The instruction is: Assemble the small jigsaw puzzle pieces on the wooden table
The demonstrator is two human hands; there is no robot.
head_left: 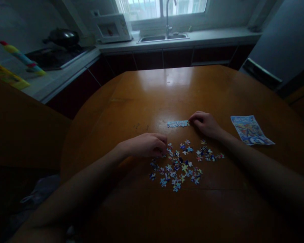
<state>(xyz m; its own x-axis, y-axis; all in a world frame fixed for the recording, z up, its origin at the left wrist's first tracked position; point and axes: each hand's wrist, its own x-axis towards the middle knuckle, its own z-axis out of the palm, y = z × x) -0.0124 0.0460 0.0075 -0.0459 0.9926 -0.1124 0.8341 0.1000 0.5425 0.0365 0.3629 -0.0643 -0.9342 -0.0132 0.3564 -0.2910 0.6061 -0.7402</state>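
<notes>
Several loose jigsaw pieces (183, 165) lie scattered on a round wooden table (167, 91). Just beyond them sits a short joined strip of pieces (177, 124). My left hand (145, 144) rests at the left edge of the scatter, fingers curled and pinched at a piece I cannot make out. My right hand (204, 123) lies with curled fingers, its fingertips touching the right end of the joined strip.
A colourful printed picture sheet (250, 129) lies on the table to the right. Behind the table runs a kitchen counter with a sink (163, 37), a microwave (112, 28) and a stove with a dark pot (63, 37). A wooden chair back (20, 128) stands at the left.
</notes>
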